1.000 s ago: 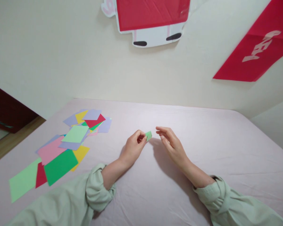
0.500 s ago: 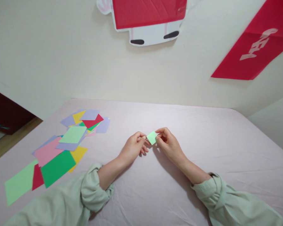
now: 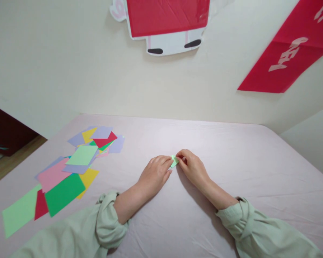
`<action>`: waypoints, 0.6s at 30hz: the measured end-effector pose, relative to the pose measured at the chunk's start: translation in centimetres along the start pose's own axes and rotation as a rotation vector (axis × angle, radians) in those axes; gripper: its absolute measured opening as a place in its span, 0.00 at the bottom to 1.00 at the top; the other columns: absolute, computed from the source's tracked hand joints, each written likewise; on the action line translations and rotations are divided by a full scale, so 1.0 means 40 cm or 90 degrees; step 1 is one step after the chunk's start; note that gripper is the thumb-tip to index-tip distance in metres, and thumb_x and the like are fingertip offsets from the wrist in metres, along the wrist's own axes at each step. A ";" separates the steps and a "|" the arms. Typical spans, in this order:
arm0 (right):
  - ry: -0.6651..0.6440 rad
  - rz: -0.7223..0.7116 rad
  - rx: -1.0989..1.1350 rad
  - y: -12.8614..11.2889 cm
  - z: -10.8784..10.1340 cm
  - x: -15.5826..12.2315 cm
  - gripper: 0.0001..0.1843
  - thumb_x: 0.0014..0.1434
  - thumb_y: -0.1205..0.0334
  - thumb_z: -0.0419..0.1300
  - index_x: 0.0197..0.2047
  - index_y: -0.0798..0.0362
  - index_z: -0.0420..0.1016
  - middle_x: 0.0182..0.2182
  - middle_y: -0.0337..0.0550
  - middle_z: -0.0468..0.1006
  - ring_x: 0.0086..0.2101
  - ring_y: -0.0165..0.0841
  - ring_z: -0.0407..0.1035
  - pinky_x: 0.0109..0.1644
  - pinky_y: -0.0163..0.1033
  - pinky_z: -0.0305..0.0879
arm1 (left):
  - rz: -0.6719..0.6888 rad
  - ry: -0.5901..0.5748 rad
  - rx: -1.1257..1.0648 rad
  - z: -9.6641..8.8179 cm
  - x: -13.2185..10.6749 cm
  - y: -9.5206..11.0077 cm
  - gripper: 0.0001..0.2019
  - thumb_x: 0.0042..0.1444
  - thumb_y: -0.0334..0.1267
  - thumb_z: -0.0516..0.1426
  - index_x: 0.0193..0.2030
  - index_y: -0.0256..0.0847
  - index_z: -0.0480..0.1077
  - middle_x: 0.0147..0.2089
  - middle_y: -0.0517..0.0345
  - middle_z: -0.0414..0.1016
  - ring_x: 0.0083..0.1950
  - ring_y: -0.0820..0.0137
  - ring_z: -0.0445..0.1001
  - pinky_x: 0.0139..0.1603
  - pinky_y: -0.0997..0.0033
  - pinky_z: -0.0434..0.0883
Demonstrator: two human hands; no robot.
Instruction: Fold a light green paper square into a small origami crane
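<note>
A small light green folded paper (image 3: 174, 161) sits low over the pale pink sheet (image 3: 231, 157), pinched between both hands. My left hand (image 3: 155, 174) rests palm down on the sheet, its fingertips pressed against the paper's left edge. My right hand (image 3: 191, 168) curls its fingers round the paper's right side. Most of the paper is hidden by the fingers. Both forearms come out of rolled light green sleeves.
A loose spread of coloured paper squares (image 3: 67, 168) lies at the left: green, pink, lilac, yellow, red. Behind stands a cream wall with a red and white cut-out (image 3: 164, 25) and a red banner (image 3: 288, 53). A wooden floor strip (image 3: 10, 161) shows far left.
The left hand held the small green paper alone; the right hand came in and took its other side. Both hands then sank to the sheet, closing over the paper.
</note>
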State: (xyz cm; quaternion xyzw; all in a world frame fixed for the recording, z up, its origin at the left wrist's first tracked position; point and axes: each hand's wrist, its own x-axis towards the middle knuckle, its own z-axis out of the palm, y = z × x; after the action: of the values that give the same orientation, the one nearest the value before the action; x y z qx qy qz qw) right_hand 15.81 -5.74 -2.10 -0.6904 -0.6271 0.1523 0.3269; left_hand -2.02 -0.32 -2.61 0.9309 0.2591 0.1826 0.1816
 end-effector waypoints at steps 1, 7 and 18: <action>-0.005 -0.014 -0.006 0.001 -0.003 -0.001 0.07 0.59 0.68 0.51 0.38 0.50 0.69 0.35 0.41 0.73 0.33 0.33 0.67 0.38 0.37 0.62 | -0.002 -0.003 0.005 0.000 0.000 -0.001 0.18 0.61 0.33 0.54 0.58 0.43 0.65 0.59 0.51 0.70 0.61 0.62 0.66 0.62 0.55 0.64; -0.076 -0.029 -0.078 -0.006 -0.024 -0.010 0.17 0.55 0.77 0.48 0.43 0.49 0.66 0.41 0.42 0.69 0.34 0.31 0.68 0.38 0.35 0.61 | -0.006 0.005 -0.017 -0.009 0.006 -0.002 0.15 0.60 0.32 0.56 0.54 0.43 0.68 0.57 0.53 0.72 0.60 0.63 0.67 0.61 0.56 0.65; -0.088 -0.038 -0.120 -0.014 -0.021 -0.006 0.14 0.59 0.75 0.51 0.41 0.48 0.70 0.41 0.39 0.70 0.33 0.30 0.68 0.35 0.33 0.59 | 0.000 0.046 0.008 -0.007 0.011 -0.009 0.11 0.61 0.29 0.53 0.49 0.44 0.69 0.51 0.54 0.72 0.56 0.64 0.67 0.57 0.59 0.66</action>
State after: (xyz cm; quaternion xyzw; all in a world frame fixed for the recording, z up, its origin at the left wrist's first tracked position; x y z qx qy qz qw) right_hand 15.88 -6.18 -1.15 -0.6872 -0.6798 0.1302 0.2206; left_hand -1.95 0.28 -2.41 0.9248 0.2664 0.2149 0.1661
